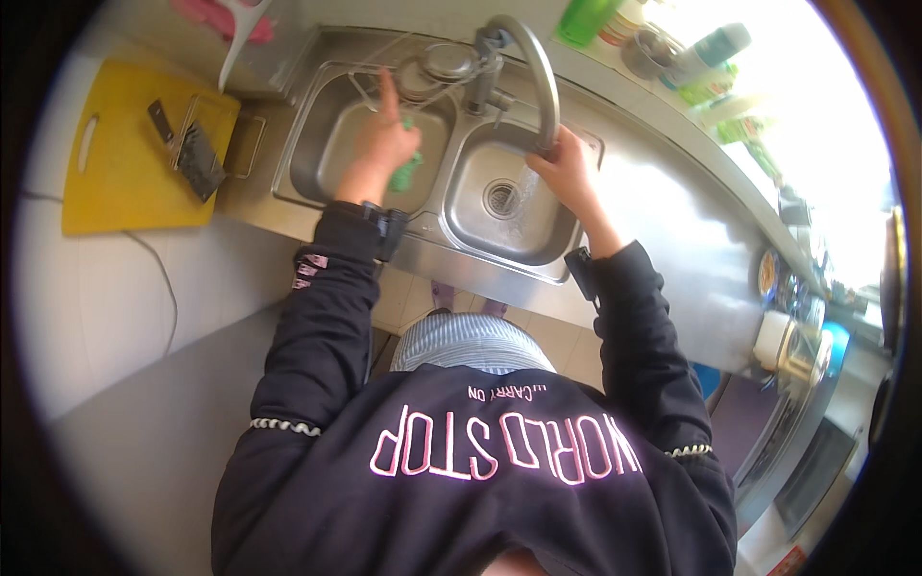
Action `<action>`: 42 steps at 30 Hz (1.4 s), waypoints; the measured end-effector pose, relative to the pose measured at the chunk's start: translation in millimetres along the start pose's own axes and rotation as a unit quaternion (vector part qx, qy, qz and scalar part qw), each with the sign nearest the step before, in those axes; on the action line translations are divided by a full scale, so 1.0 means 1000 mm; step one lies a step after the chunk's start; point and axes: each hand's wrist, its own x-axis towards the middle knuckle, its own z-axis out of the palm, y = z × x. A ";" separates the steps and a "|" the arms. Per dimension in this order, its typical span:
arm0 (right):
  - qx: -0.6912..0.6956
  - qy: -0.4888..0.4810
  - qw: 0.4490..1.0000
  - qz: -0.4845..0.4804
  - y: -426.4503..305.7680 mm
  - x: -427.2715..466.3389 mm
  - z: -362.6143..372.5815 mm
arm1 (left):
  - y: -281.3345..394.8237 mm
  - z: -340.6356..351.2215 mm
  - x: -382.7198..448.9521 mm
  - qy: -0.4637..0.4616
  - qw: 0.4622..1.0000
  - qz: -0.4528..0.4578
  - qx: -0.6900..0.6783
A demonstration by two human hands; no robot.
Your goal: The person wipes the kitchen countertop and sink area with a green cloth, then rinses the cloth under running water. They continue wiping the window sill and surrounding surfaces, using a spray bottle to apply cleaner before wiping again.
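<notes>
My right hand (569, 169) grips the end of the arched metal faucet (545, 79). Water runs from it into the right basin of the steel double sink (468, 216), near the drain (500, 198). Over the left basin is my left hand (389, 147), its index finger stretched towards the back and a green cloth or scrubber (407, 173) held against the palm; the fingers partly hide it. Behind that hand, at the back of the left basin, lie a round lidded container (448, 62) and a wire rack (366, 85).
On the left, a cleaver (200, 162) lies on a yellow cutting board (108, 165), with a metal rack beside it. Bottles, among them a green one (585, 21), line the ledge behind the sink. A steel counter (670, 237) extends to the right, with jars (774, 331) at its far end.
</notes>
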 end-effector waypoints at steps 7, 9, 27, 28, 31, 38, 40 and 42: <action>-0.025 0.032 0.999 0.004 -0.011 -0.003 -0.002 | -0.029 -0.046 0.103 -0.001 0.995 0.085 0.058; -0.027 0.053 0.998 0.001 -0.010 -0.003 -0.002 | -0.029 -0.047 0.113 0.013 0.998 0.060 0.027; 0.317 0.045 0.911 0.261 0.099 -0.011 0.062 | -0.033 0.159 -0.035 -0.012 0.692 -0.305 -0.654; 0.437 0.047 0.868 0.229 0.103 -0.009 0.069 | -0.034 0.171 -0.035 -0.028 0.691 -0.271 -0.669; 0.488 0.082 0.851 0.176 0.099 -0.005 0.071 | -0.034 0.191 -0.041 -0.048 0.685 -0.253 -0.681; -0.035 0.115 0.986 -0.117 0.044 -0.025 0.001 | -0.011 0.216 -0.056 -0.037 0.629 -0.315 -0.710; -0.128 0.135 0.969 -0.164 0.034 -0.022 -0.009 | -0.003 0.225 -0.060 -0.040 0.617 -0.337 -0.710; -0.157 0.131 0.964 -0.171 0.027 -0.016 -0.013 | 0.002 0.232 -0.062 -0.062 0.587 -0.350 -0.728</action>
